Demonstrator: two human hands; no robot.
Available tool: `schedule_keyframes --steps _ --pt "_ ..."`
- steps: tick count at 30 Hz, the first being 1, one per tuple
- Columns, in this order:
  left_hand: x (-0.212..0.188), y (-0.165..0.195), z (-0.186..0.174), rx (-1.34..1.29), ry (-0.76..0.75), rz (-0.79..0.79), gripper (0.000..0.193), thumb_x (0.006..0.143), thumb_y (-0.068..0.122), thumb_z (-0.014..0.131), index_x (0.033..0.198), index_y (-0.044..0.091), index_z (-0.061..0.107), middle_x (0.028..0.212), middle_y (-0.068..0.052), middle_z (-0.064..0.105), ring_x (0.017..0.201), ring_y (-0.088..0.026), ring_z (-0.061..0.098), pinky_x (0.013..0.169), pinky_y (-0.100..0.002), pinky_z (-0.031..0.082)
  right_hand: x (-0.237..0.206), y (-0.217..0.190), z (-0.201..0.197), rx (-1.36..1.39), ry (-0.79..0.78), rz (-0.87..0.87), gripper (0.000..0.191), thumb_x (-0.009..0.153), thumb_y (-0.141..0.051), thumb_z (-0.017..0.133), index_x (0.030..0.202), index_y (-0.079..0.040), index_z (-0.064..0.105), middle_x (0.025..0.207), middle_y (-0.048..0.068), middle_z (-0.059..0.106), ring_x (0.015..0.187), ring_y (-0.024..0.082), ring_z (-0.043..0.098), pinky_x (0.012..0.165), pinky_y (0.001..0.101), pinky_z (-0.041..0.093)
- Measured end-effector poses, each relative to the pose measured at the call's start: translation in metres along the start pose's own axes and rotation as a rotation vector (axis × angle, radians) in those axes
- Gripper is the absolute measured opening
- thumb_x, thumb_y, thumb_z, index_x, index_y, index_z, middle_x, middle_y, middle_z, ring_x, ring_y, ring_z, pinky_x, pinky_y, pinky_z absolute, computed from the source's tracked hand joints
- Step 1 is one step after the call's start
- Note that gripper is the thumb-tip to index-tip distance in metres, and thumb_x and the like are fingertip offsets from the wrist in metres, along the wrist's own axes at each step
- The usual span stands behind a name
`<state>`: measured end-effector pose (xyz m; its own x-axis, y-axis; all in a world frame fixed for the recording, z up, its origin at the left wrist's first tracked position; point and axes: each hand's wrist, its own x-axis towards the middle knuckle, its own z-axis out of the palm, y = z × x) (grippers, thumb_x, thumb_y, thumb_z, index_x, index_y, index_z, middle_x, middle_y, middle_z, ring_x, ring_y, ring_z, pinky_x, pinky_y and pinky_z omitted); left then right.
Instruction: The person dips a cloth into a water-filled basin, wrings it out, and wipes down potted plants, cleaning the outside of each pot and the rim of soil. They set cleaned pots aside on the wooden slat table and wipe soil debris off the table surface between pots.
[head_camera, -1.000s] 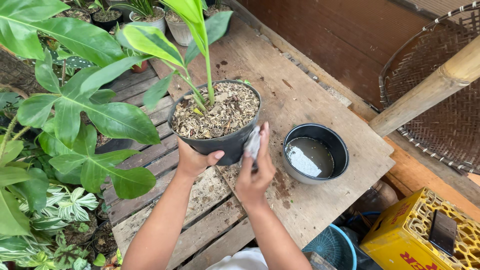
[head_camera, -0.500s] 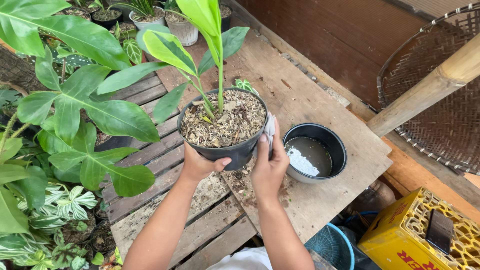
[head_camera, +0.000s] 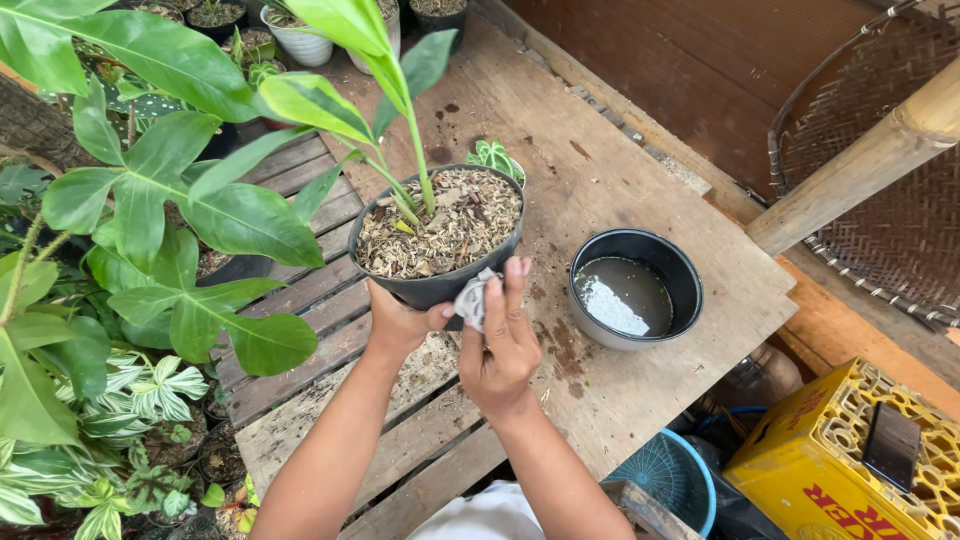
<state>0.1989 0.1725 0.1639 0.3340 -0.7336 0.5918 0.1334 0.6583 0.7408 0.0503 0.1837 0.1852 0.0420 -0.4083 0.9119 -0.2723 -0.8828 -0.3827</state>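
Observation:
A black plastic pot (head_camera: 432, 288) filled with bark mix holds a young green plant (head_camera: 372, 95). It is tilted up off the wooden table (head_camera: 560, 190). My left hand (head_camera: 400, 322) grips the pot's near wall from below. My right hand (head_camera: 502, 345) presses a small grey-white cloth (head_camera: 472, 298) against the pot's front side. A black bowl (head_camera: 635, 300) with murky water stands on the table to the right of the pot.
Large-leaved potted plants (head_camera: 150, 230) crowd the left side. More pots (head_camera: 300, 45) stand at the back. A bamboo post (head_camera: 860, 160) and a woven basket (head_camera: 880, 220) are at the right. A yellow crate (head_camera: 830, 460) with a phone (head_camera: 890, 445) sits at lower right, a blue basket (head_camera: 665, 475) beside it.
The pot has been lifted and turned slightly. My right hand with the cloth has moved from the pot's right side to its front wall.

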Motion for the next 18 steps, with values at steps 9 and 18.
schedule_keyframes --steps 9,18 --pt "-0.011 -0.022 -0.026 -0.109 -0.178 -0.126 0.117 0.064 0.037 0.098 0.153 -0.004 0.035 0.147 -0.013 0.053 0.137 -0.025 0.053 0.121 -0.041 0.042 0.049 0.004 -0.024 0.364 0.125 0.433 0.046 0.108 0.0 0.05 0.152 0.01 0.044 0.158 0.021 0.051 0.145 0.028 0.052 0.122 0.0375 0.039" --pt "-0.01 -0.037 -0.037 -0.008 -0.352 -0.006 0.116 0.065 0.042 0.096 0.154 -0.006 0.038 0.15 -0.014 0.055 0.14 -0.026 0.054 0.124 -0.041 0.043 0.062 0.068 -0.021 1.05 0.049 0.919 0.04 0.106 -0.007 0.055 0.143 0.007 0.058 0.133 0.014 0.067 0.114 0.016 0.065 0.1 0.031 0.051"
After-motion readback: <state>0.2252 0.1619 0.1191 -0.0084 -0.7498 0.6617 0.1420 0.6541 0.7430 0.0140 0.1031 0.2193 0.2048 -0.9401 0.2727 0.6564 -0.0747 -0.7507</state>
